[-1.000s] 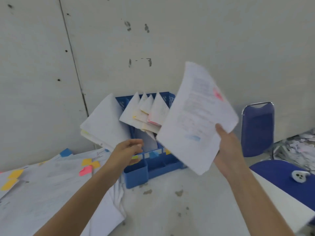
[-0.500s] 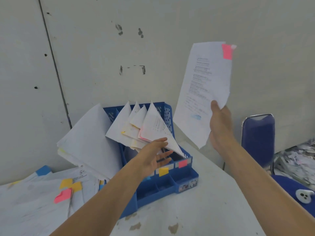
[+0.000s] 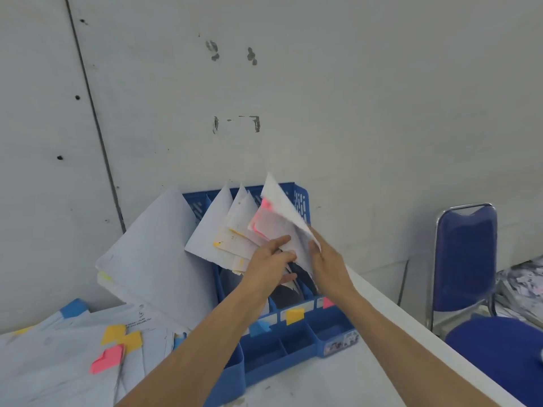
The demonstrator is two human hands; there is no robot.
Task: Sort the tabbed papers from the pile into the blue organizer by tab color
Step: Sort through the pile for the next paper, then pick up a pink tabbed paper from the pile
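Pink-tabbed paper (image 3: pixel 282 205) is in the right hand (image 3: pixel 329 259), standing on end over the far right slot of the blue organizer (image 3: pixel 293 358).

Close by on the left, the pile (image 3: pixel 58 365) lies flat on the table, with yellow and pink tabs sticking out. Next comes the front of the organizer, with a blue label (image 3: pixel 260 327), a yellow label (image 3: pixel 294 315) and a pink label (image 3: pixel 327 302) in a row, left to right. The pink label marks the slot right under the paper.

Just past the labels, the right hand pinches the paper's low edge. The left hand (image 3: pixel 264 262), fingers mostly straight, pushes the filed papers (image 3: pixel 232 245) in the next slots over to the left, so a dark gap shows.

The paper's long side points up and back, and pink shows near its top. I think it only has to slide straight down into that gap, and the right hand is the one to do it.
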